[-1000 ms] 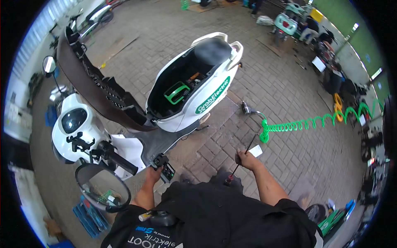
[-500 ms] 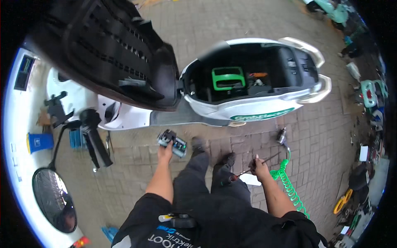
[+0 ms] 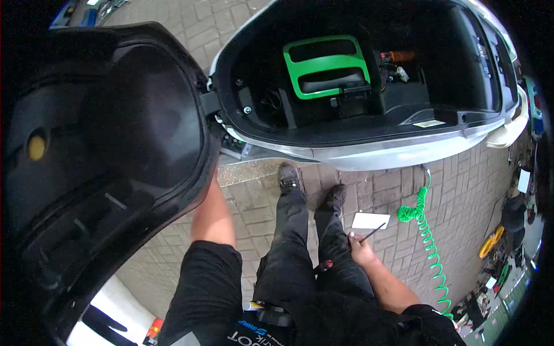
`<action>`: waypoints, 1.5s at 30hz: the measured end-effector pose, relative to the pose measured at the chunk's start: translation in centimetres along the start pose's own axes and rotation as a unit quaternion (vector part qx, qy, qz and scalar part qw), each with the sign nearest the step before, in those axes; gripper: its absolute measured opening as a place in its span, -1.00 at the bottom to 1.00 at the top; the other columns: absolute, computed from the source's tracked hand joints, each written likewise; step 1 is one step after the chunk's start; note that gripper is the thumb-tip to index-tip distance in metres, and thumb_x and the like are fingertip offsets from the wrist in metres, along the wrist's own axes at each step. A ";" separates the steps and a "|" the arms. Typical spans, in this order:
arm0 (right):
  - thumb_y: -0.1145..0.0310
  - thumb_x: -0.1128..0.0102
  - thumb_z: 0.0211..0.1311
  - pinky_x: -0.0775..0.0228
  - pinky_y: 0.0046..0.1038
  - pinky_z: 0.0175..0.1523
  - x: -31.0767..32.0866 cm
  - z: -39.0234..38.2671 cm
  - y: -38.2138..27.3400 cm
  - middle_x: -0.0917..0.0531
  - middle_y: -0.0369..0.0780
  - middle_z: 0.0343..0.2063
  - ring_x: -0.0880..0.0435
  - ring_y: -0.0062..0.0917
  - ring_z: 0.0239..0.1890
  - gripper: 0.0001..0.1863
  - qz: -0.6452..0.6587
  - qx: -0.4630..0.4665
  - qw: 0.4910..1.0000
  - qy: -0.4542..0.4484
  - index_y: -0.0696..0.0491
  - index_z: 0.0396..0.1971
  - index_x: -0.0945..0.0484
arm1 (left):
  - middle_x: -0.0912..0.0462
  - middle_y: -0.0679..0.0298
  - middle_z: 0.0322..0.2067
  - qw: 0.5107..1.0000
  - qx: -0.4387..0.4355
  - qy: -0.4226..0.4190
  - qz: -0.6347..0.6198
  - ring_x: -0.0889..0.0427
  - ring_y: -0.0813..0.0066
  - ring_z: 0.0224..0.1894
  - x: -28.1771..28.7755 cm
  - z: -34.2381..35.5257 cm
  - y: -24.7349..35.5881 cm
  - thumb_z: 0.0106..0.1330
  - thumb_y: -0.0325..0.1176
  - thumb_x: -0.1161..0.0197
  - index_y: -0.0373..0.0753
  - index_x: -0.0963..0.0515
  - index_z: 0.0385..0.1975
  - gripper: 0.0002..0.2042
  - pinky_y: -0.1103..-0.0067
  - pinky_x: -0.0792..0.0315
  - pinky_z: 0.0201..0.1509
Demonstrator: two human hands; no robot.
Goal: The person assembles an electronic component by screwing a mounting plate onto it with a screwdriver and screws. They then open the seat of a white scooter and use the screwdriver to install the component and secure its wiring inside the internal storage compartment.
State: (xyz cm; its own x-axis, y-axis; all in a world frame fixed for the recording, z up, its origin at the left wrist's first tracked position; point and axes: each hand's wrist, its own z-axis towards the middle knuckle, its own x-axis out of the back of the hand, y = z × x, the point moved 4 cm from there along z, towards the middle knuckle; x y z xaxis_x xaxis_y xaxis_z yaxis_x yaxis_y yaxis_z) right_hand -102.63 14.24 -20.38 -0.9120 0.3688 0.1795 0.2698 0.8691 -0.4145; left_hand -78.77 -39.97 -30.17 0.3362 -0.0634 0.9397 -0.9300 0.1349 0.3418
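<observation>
My left forearm (image 3: 213, 216) reaches up behind the raised black scooter seat (image 3: 156, 98), which hides that hand's fingers. Just past the seat's edge, a grey boxy part (image 3: 234, 145) with small green spots shows by the footboard; whether my left hand touches it is hidden. My right hand (image 3: 362, 252) is closed around the shaft of a long screwdriver (image 3: 374, 232), its red handle pointing back toward my legs. Ahead lies the scooter's open under-seat compartment (image 3: 242, 81), holding a green-framed part (image 3: 292, 72) and an orange connector (image 3: 400, 56).
A white sheet or card (image 3: 369, 220) lies on the paving beside my feet. To its right runs a coiled green air hose (image 3: 430, 248). Tools and parts line the right side, with a yellow coil (image 3: 490, 242) among them. The raised seat fills the left.
I have moved closer to the scooter, so its compartment looks larger. My left hand, earlier holding the grey boxy part in plain sight, has gone behind the seat. My right hand keeps the screwdriver.
</observation>
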 end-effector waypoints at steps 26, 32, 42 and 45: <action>0.00 0.14 0.50 -0.40 -0.29 0.02 2.6 -2.0 -4.3 -0.68 -0.04 -0.37 -0.56 -0.47 -0.23 -0.43 -0.041 0.002 0.999 -0.015 0.30 -0.16 -0.54 | -0.67 -0.10 -0.17 0.934 0.083 -0.332 0.100 -0.64 -0.05 -0.07 0.9 -18.5 -0.6 0.29 0.23 -0.07 -0.28 -0.68 -0.19 -0.40 0.25 -0.50 0.03; -0.05 0.17 0.50 -0.29 -0.46 -0.41 4.5 -3.2 -9.9 -0.52 -0.22 -0.64 -0.42 -0.62 -0.57 -0.42 0.210 0.011 0.978 -0.006 0.19 -0.41 -0.55 | -0.69 -0.07 -0.35 0.857 -0.069 -0.508 -0.050 -0.70 0.00 -0.22 8.4 -27.8 13.3 0.28 0.09 -0.20 -0.31 -0.69 -0.27 -0.51 0.29 -0.52 -0.10; -0.24 0.14 0.40 0.00 -0.51 -0.60 10.8 -10.4 -18.8 -0.26 -0.34 -0.75 -0.16 -0.59 -0.75 -0.41 0.410 0.064 0.908 -0.055 -0.02 -0.59 -0.39 | -0.70 0.09 -0.31 0.702 -0.305 -0.638 -0.083 -0.65 0.24 -0.20 19.2 -27.4 33.4 0.13 0.00 -0.38 -0.32 -0.66 -0.26 -0.56 0.36 -0.48 -0.04; -0.19 0.11 0.42 0.04 -0.49 -0.59 13.4 -12.2 -20.8 -0.21 -0.36 -0.75 -0.11 -0.60 -0.75 -0.46 0.369 0.091 0.924 -0.044 -0.03 -0.54 -0.36 | -0.66 0.11 -0.45 0.716 -0.363 -0.593 -0.066 -0.64 0.31 -0.34 21.1 -27.1 36.8 0.15 -0.06 -0.36 -0.34 -0.62 -0.37 -0.62 0.35 -0.49 -0.20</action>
State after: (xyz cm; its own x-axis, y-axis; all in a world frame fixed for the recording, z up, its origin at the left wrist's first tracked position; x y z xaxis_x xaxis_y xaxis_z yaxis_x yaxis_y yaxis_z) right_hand -116.71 5.17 1.53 -0.5244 0.8038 -0.2808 0.7787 0.3193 -0.5401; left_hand -101.90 -9.58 2.66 -0.3485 -0.8598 0.3732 -0.4356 0.5011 0.7478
